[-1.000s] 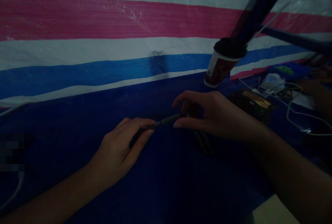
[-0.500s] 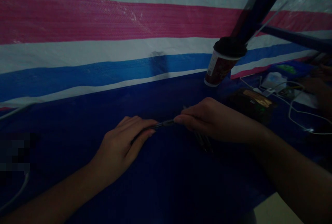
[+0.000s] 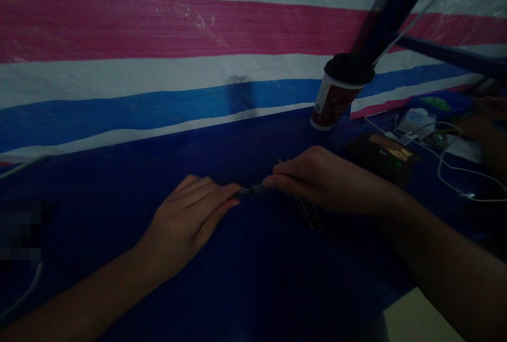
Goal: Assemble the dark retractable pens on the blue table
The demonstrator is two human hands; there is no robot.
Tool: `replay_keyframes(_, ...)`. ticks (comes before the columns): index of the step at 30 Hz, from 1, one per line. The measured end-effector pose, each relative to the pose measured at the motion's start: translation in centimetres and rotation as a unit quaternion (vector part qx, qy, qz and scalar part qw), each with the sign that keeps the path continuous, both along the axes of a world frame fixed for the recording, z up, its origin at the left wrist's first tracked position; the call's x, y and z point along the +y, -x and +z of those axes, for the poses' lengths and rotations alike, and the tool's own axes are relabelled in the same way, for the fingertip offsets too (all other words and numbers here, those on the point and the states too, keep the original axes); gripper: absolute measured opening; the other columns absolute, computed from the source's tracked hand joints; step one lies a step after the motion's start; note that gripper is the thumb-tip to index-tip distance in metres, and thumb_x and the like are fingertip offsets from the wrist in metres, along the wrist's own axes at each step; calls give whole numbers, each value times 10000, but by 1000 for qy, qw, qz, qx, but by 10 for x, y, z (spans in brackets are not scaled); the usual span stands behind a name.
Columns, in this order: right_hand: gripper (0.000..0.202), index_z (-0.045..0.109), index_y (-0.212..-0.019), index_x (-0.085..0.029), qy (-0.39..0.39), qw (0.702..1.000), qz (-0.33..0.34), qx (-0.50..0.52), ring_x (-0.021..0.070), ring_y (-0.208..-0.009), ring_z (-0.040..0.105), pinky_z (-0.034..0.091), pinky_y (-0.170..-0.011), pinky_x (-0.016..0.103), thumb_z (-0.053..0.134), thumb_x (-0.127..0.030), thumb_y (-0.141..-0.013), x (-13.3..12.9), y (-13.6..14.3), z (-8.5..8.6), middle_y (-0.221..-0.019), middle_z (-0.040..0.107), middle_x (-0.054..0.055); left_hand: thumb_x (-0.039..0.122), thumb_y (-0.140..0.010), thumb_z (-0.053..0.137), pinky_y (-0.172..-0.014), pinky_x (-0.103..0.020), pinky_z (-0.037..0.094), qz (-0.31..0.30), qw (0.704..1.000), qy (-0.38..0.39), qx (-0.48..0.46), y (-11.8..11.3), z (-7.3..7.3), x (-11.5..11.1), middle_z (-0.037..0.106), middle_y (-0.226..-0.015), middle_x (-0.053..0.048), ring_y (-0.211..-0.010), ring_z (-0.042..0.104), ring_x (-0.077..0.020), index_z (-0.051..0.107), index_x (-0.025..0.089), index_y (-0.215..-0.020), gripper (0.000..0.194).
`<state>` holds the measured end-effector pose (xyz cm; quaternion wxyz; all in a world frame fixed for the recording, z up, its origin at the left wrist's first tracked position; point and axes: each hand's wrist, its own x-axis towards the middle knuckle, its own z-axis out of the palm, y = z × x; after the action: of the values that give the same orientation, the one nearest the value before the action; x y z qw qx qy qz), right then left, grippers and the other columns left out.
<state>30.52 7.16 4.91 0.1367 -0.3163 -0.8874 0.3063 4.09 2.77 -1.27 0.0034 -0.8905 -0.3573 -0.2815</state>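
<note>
Low over the dark blue table (image 3: pixel 253 268), a slim pen (image 3: pixel 258 188) spans the gap between my two hands. My left hand (image 3: pixel 190 210) pinches its dark left end between thumb and fingers. My right hand (image 3: pixel 309 176) is closed around its greyish other end. Whether the pen is one piece or parted inside my fingers cannot be made out. Several more pens (image 3: pixel 309 216) lie on the table below my right hand, partly covered by it.
A dark-lidded paper cup (image 3: pixel 336 94) stands near the striped sheet (image 3: pixel 158 25). To the right lie a dark pouch-like item (image 3: pixel 386 154), a white cable (image 3: pixel 446 173) and another person's arm (image 3: pixel 491 136). A blue metal post (image 3: pixel 400 9) rises behind the cup.
The camera view has shifted slightly. Slightly more of the pen's dark section shows by my left fingertips. Both hands keep their grip in nearly the same place.
</note>
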Motion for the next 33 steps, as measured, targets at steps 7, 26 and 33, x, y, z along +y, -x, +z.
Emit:
replay_keyframes(7,432,701,-795,-144,204,979,22,-15,84,-551,540,370,-531,216,597,-502,-1013,-1,-7,6,-645,624,-30,212,-1066,559,-716,-338,482,-44,996,-70,18,-1,0,1,771,-965,-63,-813,679,-190,695,160,-1188,190)
replay_keyframes(26,914,297,-1616,-198,253,958,41,131,103,-742,631,506,-664,219,756,-80,-835,-14,14,-23,-855,619,-57,63,-967,680,-741,-334,503,-112,991,-61,-47,-13,0,-12,706,-954,-46,-854,661,-171,654,135,-1207,252)
replay_keyframes(33,843,353,-1554,-227,185,966,-45,174,122,-693,615,486,-596,237,771,-132,-829,-9,8,-17,-806,616,-57,57,-930,711,-729,-330,517,-83,993,-46,-74,-15,-2,-11,671,-971,-50,-836,643,-171,641,143,-1191,284)
